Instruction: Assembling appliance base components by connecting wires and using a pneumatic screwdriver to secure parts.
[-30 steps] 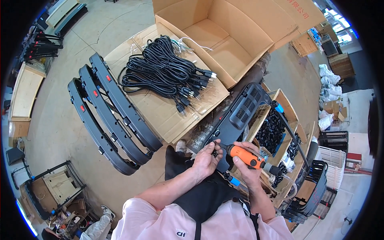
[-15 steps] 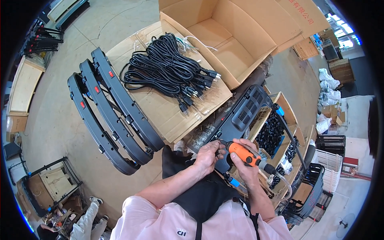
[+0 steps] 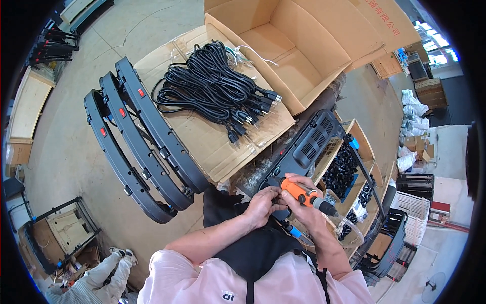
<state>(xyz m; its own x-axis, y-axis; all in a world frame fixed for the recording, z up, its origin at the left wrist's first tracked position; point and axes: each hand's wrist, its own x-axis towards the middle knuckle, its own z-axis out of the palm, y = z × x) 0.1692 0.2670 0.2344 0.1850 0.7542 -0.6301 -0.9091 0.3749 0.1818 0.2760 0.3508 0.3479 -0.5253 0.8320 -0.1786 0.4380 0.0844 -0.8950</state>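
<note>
My right hand (image 3: pixel 307 212) is wrapped round an orange air screwdriver (image 3: pixel 297 191), whose black rear end runs into a clear hose (image 3: pixel 356 229). The fingers of my left hand (image 3: pixel 260 207) are drawn together beside the driver's front end; what they pinch, if anything, is hidden. Both hands are over the near end of a long black plastic frame with a vented cover (image 3: pixel 310 146), which slants away to the far right. The driver's tip is covered by my fingers, so I cannot tell whether it touches the frame.
Bundled black power cords (image 3: pixel 210 86) lie on a cardboard sheet (image 3: pixel 202 159) beside an open carton (image 3: pixel 283 45). Several curved black frames (image 3: pixel 147 137) stand at left. Wooden bins (image 3: pixel 364 134) at right hold small black parts (image 3: pixel 338 172). A person's trousered legs (image 3: pixel 109 278) show at lower left.
The screwdriver and my right hand have shifted slightly left and toward me. My left fingers have moved a little lower, nearer the right hand. At lower left the other person has moved.
</note>
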